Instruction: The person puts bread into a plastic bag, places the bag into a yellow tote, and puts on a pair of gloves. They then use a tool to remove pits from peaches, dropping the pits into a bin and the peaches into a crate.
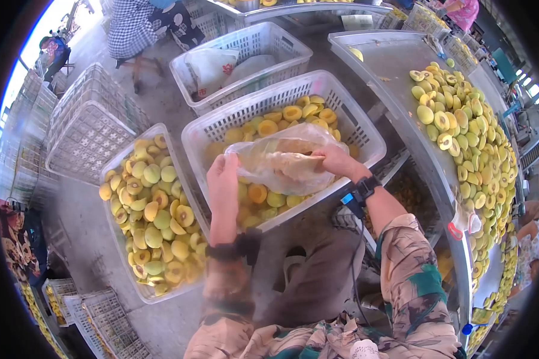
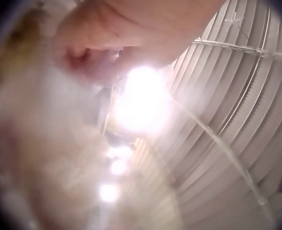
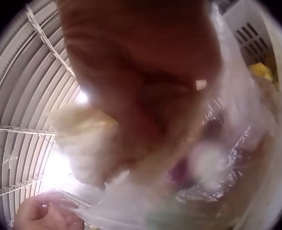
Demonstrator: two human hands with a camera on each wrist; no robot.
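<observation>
A clear plastic bag (image 1: 281, 157) with something tan and pinkish inside is stretched between my hands, over a white crate (image 1: 191, 140) of halved yellow fruit (image 1: 257, 193). My left hand (image 1: 223, 179) pinches the bag's left edge, fingers curled in. At the bag's right side my right hand (image 1: 336, 163) grips the gathered plastic. A pale, crumpled piece (image 3: 90, 143) shows beside the right fingers in the right wrist view; I cannot tell what it is. Both wrists wear black straps.
Another crate of fruit halves (image 1: 156, 206) stands on the floor to the left. Behind is a white crate (image 1: 239, 69) with printed sacks. A metal table (image 1: 389, 51) heaped with fruit halves (image 1: 461, 125) runs along the right. Stacked crates (image 1: 93, 128) stand at left; other people sit around.
</observation>
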